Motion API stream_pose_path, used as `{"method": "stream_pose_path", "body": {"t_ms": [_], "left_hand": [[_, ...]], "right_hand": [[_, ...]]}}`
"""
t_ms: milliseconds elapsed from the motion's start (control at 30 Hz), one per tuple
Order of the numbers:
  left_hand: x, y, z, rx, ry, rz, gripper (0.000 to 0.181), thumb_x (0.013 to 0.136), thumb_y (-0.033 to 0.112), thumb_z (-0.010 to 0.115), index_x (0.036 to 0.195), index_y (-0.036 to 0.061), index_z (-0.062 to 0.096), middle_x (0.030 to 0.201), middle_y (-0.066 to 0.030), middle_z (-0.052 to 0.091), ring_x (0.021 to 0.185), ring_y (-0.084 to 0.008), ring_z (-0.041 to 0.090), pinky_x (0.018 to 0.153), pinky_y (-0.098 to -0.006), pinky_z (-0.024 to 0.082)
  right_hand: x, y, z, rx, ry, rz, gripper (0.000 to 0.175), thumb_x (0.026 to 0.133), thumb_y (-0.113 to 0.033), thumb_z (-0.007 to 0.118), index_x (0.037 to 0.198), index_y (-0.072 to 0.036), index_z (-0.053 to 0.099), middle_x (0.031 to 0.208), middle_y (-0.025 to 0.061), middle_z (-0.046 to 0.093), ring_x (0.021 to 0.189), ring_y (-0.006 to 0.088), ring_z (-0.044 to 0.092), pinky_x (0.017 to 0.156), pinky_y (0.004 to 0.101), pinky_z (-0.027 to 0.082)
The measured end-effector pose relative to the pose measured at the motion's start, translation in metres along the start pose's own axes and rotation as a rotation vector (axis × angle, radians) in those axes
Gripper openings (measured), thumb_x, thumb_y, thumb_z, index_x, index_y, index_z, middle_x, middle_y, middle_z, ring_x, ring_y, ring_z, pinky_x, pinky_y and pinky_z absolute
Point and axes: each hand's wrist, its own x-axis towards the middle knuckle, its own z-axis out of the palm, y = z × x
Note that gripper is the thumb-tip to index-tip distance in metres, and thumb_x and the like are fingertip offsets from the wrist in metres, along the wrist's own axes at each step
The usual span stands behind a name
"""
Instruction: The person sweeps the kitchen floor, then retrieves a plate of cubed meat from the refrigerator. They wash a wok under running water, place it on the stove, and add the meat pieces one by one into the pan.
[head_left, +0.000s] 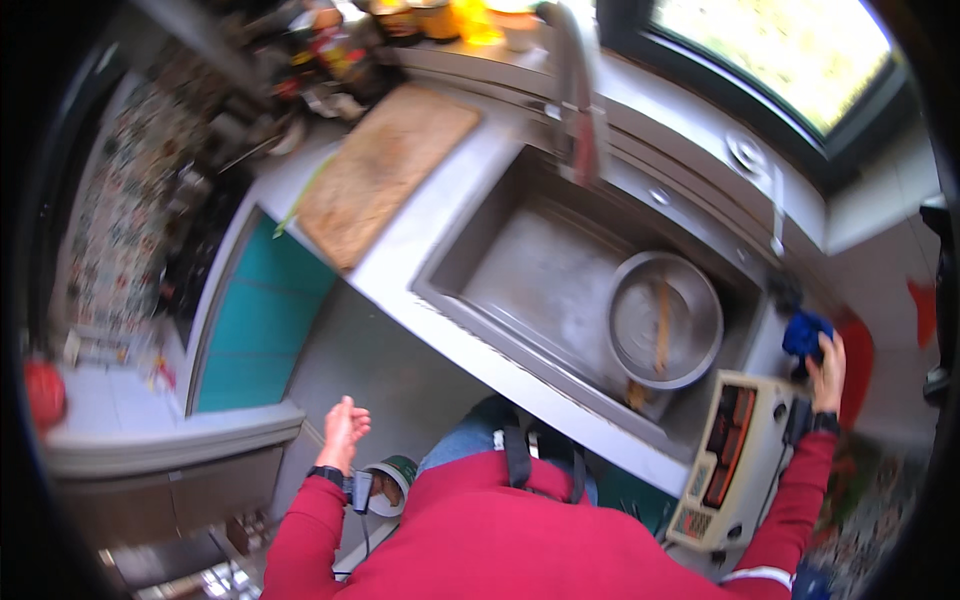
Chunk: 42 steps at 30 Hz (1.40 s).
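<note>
My right hand (828, 371) reaches to the counter at the right of the sink, its fingers at a crumpled blue cloth (806, 334); whether they grip it is hard to tell. My left hand (346, 429) hangs over the floor at the lower left, holding nothing, its fingers partly curled. Before me a steel sink (536, 259) holds a round metal basin (622, 322) with a brown strip-like thing (662, 326) in it. A beige device (701, 517) with a dark and orange front stands at the sink's right end, below my right hand.
The faucet (581, 97) rises behind the sink. A wooden cutting board (390, 165) lies on the counter to its left, with a green stalk (307, 191) at its edge. Bottles and jars crowd the back left. A bin (391, 484) stands on the floor near my left hand.
</note>
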Motion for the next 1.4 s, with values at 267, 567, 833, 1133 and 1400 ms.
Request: {"method": "stream_pose_path", "body": {"t_ms": [267, 567, 833, 1133, 1400], "left_hand": [[0.02, -0.09, -0.015, 0.329, -0.076, 0.088, 0.038, 0.072, -0.008, 0.062, 0.107, 0.0039, 0.058, 0.099, -0.0122, 0.061, 0.082, -0.0191, 0.061, 0.066, -0.0306, 0.052], [0.102, -0.082, -0.063, 0.231, -0.355, -0.011, 0.031, 0.093, 0.033, 0.056, 0.083, 0.0045, 0.064, 0.077, -0.0035, 0.065, 0.07, -0.0114, 0.06, 0.061, -0.0259, 0.049], [0.225, -0.093, -0.153, 0.327, 0.134, 0.252, 0.016, 0.086, 0.018, 0.054, 0.099, 0.0114, 0.062, 0.089, -0.01, 0.067, 0.087, -0.0275, 0.065, 0.076, -0.0369, 0.05], [0.242, -0.152, -0.267, -0.511, 0.357, 0.006, 0.018, 0.089, 0.01, 0.046, 0.086, 0.0057, 0.063, 0.069, -0.0088, 0.066, 0.057, -0.0165, 0.063, 0.053, -0.031, 0.051], [0.138, -0.405, -0.255, 0.191, 0.651, -0.212, 0.026, 0.076, 0.024, 0.069, 0.08, 0.0007, 0.059, 0.068, -0.0133, 0.065, 0.053, -0.0207, 0.062, 0.046, -0.0392, 0.049]], "right_hand": [[-0.027, -0.022, 0.047, -0.38, -0.092, -0.179, 0.028, 0.094, -0.02, 0.055, 0.121, -0.012, 0.057, 0.085, -0.0028, 0.063, 0.065, 0.0025, 0.054, 0.052, 0.0154, 0.041], [-0.248, -0.107, 0.295, -0.514, -0.477, -0.451, 0.015, 0.083, -0.001, 0.062, 0.097, -0.002, 0.065, 0.084, 0.0077, 0.065, 0.086, 0.0205, 0.062, 0.081, 0.0333, 0.047], [-0.383, -0.04, 0.576, -1.111, -0.827, -1.23, 0.046, 0.072, -0.018, 0.074, 0.115, -0.005, 0.061, 0.127, 0.0134, 0.056, 0.124, 0.0318, 0.045, 0.102, 0.0458, 0.034], [-0.47, -0.009, 0.79, -1.176, -1.247, -1.484, 0.014, 0.076, -0.021, 0.068, 0.087, -0.013, 0.065, 0.082, 0.0067, 0.066, 0.084, 0.026, 0.063, 0.074, 0.041, 0.048], [-0.561, 0.054, 0.926, -1.013, -1.893, -1.607, 0.009, 0.077, -0.025, 0.065, 0.082, -0.017, 0.065, 0.073, 0.0072, 0.064, 0.072, 0.0291, 0.064, 0.06, 0.0426, 0.05]]}}
